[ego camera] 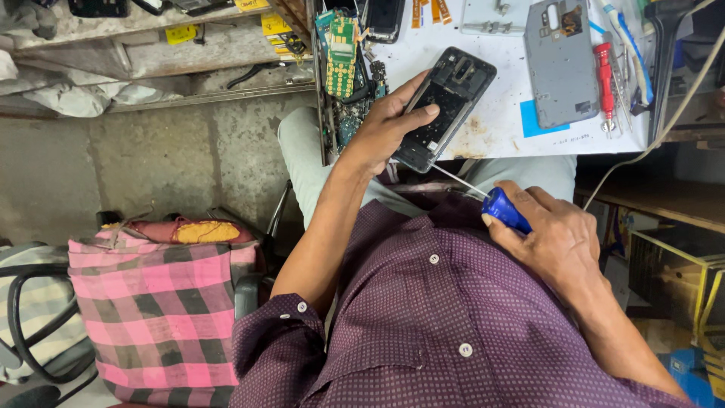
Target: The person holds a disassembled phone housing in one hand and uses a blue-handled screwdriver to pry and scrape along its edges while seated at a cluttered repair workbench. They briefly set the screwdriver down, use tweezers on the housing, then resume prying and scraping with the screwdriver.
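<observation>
While the left hand [385, 128] grips the opened black phone body [445, 106], keep it steady. The right hand [555, 234], clasping the blue-handled thin metal screwdriver [504, 209], should bring its tip squarely onto a screw.

This was a small phone repair workshop. A white worktable [491, 125] at one o'clock was stained and crowded with a grey phone back cover [557, 68], a red screwdriver [604, 72] and a metal jig [495, 17]. Green circuit boards [342, 49] stood at twelve o'clock along the table's edge. Dusty shelves [151, 45] at eleven o'clock held loose parts and yellow labels. The bare concrete floor [151, 166] at nine o'clock looked worn.
</observation>
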### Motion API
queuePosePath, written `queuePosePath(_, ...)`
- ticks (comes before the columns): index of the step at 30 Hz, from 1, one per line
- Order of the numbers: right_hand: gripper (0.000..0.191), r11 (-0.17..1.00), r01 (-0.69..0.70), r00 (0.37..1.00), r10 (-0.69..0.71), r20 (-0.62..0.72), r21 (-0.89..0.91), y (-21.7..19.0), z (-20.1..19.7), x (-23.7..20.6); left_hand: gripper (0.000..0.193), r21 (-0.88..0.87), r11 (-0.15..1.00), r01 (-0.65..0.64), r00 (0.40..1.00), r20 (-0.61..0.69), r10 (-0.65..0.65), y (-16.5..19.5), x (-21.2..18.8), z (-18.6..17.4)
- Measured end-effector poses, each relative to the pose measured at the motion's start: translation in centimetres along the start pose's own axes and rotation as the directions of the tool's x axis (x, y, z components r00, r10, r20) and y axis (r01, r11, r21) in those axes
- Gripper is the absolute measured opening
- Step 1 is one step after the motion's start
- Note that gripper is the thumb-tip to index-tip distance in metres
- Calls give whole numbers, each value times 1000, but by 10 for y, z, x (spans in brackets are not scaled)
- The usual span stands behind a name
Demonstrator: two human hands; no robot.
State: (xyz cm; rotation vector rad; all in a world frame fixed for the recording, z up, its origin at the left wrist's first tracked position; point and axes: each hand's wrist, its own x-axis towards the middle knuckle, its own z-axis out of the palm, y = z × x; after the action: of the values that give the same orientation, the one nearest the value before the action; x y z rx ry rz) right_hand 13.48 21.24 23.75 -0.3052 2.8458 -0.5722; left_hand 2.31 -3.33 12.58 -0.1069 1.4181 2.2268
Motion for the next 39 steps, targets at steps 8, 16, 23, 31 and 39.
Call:
queuePosePath(8, 51, 1000, -13, 1000, 13, -22, -2, 6, -1, 1, 68, 6, 1000, -24, 1000, 17, 24, 0, 1, 1)
queuePosePath(16, 49, 1000, -14, 1000, 14, -9, 10, 9, -2, 5, 69, 54, 998, -22, 1000, -3, 22, 0, 2, 2)
queuePosePath(23, 49, 1000, -7, 1000, 7, 5, 5, 13, -1, 5, 70, 72, 997, -28, 999, -16, 29, -3, 3, 1)
queuePosePath(31, 44, 859, -114, 983, 170, -69, 499, 35, -5, 2, 49, -160, 958, -238, 954, -222, 200, -18, 10, 10)
queuePosePath(39, 52, 845, -378, 926, 353, 137, 379, 29, 17, 3, 40, -13, 922, -386, 862, -361, 356, -41, 13, 15)
